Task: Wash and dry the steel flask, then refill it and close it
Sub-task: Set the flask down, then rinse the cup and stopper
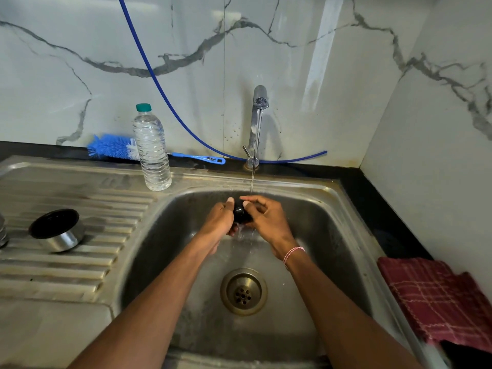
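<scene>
In the middle of the frame the left hand (221, 218) curls its fingers round a small black piece (241, 213), and the right hand (266, 217) pinches the same piece from the other side. Most of the piece is hidden between the fingers, so its shape is hard to tell. A thin water stream (252, 182) falls from the tap (257, 123) just beside it. The hands are over the sink basin (165, 235), near its far wall, with open room below them down to the drain (243, 291). At middle left, on the ribbed drainboard (80, 272), a steel cap (57, 230) lies tilted and shows a dark inside. A steel object (2, 230) is cut off at the left edge; I cannot tell if it is the flask. Above the basin's upper left corner stands a closed plastic bottle (153, 150) nearly full of water, with a blue brush (114, 146) behind it. A red checked cloth (439, 296) lies at lower right.
</scene>
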